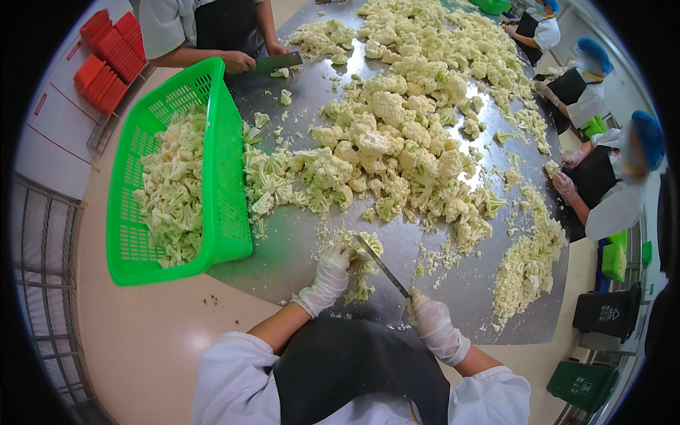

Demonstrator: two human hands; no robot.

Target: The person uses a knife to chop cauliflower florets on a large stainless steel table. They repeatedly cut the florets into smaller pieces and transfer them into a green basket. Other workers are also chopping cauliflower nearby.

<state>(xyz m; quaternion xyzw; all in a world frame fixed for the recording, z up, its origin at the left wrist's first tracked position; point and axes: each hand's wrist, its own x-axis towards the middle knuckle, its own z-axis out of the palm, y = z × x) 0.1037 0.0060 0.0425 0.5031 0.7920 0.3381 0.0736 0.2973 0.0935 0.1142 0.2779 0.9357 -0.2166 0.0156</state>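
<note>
My left hand (331,278), in a whitish glove, is closed around a piece of cauliflower (370,246) close to the table's near edge. In my gloved right hand (433,324) is the handle of a knife (383,267). Its narrow blade slants up and left, with the tip beside the held cauliflower; whether it touches is hard to tell. Small florets (359,289) lie just below the left hand. Beyond both hands spreads a large heap of cauliflower (397,134) on the steel table (397,241).
A green plastic basket (230,177) with cut florets stands at the left table edge. Across the left corner, a co-worker's hand holds a cleaver (278,62). Several co-workers stand along the right side. Crumbs and trimmings (528,273) lie at the right; dark bins (607,312) stand beyond.
</note>
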